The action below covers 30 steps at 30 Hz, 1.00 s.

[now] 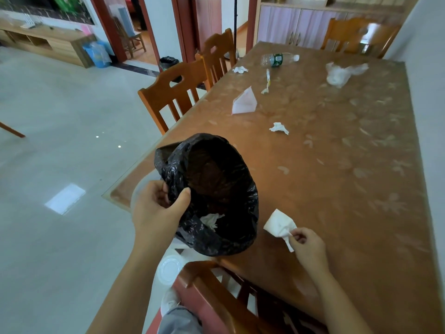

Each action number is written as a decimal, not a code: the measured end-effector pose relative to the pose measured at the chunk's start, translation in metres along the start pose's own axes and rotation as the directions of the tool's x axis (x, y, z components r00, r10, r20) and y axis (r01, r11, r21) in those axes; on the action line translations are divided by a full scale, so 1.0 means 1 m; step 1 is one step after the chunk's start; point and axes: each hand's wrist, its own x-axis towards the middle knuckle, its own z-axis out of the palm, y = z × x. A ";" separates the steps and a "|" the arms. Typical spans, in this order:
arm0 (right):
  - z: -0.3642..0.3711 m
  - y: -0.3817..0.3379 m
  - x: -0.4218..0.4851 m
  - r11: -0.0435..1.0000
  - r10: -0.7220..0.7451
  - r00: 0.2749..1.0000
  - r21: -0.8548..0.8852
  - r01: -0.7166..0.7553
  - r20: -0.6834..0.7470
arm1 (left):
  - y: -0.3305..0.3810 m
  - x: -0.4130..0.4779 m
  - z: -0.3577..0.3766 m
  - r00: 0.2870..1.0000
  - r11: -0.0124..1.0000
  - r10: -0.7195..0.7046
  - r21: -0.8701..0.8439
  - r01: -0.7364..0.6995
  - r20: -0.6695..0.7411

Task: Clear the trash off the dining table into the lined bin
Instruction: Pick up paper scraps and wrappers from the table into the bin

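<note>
My left hand (160,210) grips the rim of a bin lined with a black bag (214,194), tilted with its mouth against the table's near left edge. A crumpled white tissue (212,219) lies inside it. My right hand (307,247) pinches a white tissue (280,224) that rests on the brown dining table (337,177), just right of the bin. Farther up the table lie a small crumpled tissue (279,128), a folded white paper (244,102), a thin wrapper strip (266,81), another tissue wad (240,69), a clear plastic bottle on its side (277,59) and a crumpled plastic bag (342,72).
Wooden chairs stand along the table's left side (173,92), (218,54), one at the far end (356,36) and one right below me (216,292). A second black-lined bin (168,63) sits on the floor by the doorway. Open tiled floor lies to the left.
</note>
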 end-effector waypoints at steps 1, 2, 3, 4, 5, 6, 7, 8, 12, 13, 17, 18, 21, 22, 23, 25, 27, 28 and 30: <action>-0.008 -0.003 -0.002 1.000 -0.004 0.999 0.014 0.005 -0.035 | 0.001 -0.002 0.003 1.000 1.000 -0.002 -0.001 0.002 0.003; -0.015 -0.007 -0.003 0.999 -0.010 0.998 0.032 0.013 -0.067 | 0.002 -0.005 0.005 1.000 1.000 -0.002 -0.007 0.002 0.008; -0.023 -0.012 -0.005 0.998 -0.024 0.995 0.052 0.029 -0.095 | 0.003 -0.007 0.008 1.000 1.000 0.004 -0.013 -0.004 0.014; -0.031 -0.018 -0.007 0.996 -0.048 0.991 0.070 0.057 -0.121 | 0.004 -0.010 0.012 1.000 1.000 0.018 -0.015 -0.017 0.021; -0.039 -0.025 -0.009 0.992 -0.081 0.986 0.085 0.094 -0.146 | 0.005 -0.013 0.016 0.999 0.999 0.032 -0.013 -0.032 0.029; -0.047 -0.033 -0.012 0.986 -0.118 0.978 0.099 0.137 -0.172 | 0.007 -0.015 0.020 0.998 0.999 0.042 -0.012 -0.041 0.038; -0.055 -0.041 -0.016 0.977 -0.154 0.968 0.117 0.180 -0.200 | 0.009 -0.017 0.023 0.998 0.999 0.047 -0.013 -0.046 0.047; -0.062 -0.050 -0.020 0.966 -0.188 0.956 0.134 0.221 -0.225 | 0.011 -0.019 0.026 0.997 0.999 0.051 -0.014 -0.051 0.054; -0.081 -0.084 -0.034 0.924 -0.313 0.922 0.151 0.351 -0.229 | 0.018 -0.025 0.031 0.995 0.998 0.062 -0.025 -0.060 0.074; -0.083 -0.093 -0.036 0.914 -0.344 0.915 0.145 0.378 -0.212 | 0.019 -0.025 0.030 0.996 0.998 0.057 -0.030 -0.054 0.075; -0.073 -0.132 -0.043 0.863 -0.495 0.866 0.077 0.499 -0.072 | 0.022 -0.024 0.018 0.998 0.997 0.035 -0.076 -0.031 0.058; -0.067 -0.141 -0.044 0.846 -0.530 0.848 0.059 0.530 -0.029 | 0.022 -0.022 0.013 0.999 0.996 0.028 -0.089 -0.024 0.043; -0.040 -0.168 -0.048 0.795 -0.606 0.788 0.042 0.606 0.105 | 0.019 -0.017 -0.006 1.000 0.991 -0.028 -0.135 0.027 -0.006; -0.029 -0.175 -0.050 0.781 -0.621 0.769 0.044 0.623 0.152 | 0.017 -0.015 -0.015 0.998 0.988 -0.052 -0.147 0.048 -0.022; -0.018 -0.183 -0.051 0.768 -0.634 0.748 0.041 0.639 0.196 | 0.015 -0.012 -0.024 0.996 0.985 -0.079 -0.157 0.072 -0.038; 0.005 -0.197 -0.053 0.729 -0.668 0.702 0.031 0.683 0.245 | 0.008 -0.004 -0.047 0.988 0.978 -0.135 -0.173 0.119 -0.081; 0.029 -0.212 -0.054 0.691 -0.704 0.664 0.028 0.722 0.252 | -0.001 0.005 -0.074 0.972 0.969 -0.183 -0.193 0.153 -0.147; 0.041 -0.221 -0.055 0.680 -0.713 0.653 0.024 0.733 0.257 | -0.007 0.009 -0.089 0.962 0.966 -0.204 -0.199 0.167 -0.182; 0.070 -0.240 -0.059 0.655 -0.729 0.628 0.013 0.755 0.272 | -0.019 0.019 -0.122 0.939 0.959 -0.241 -0.207 0.192 -0.246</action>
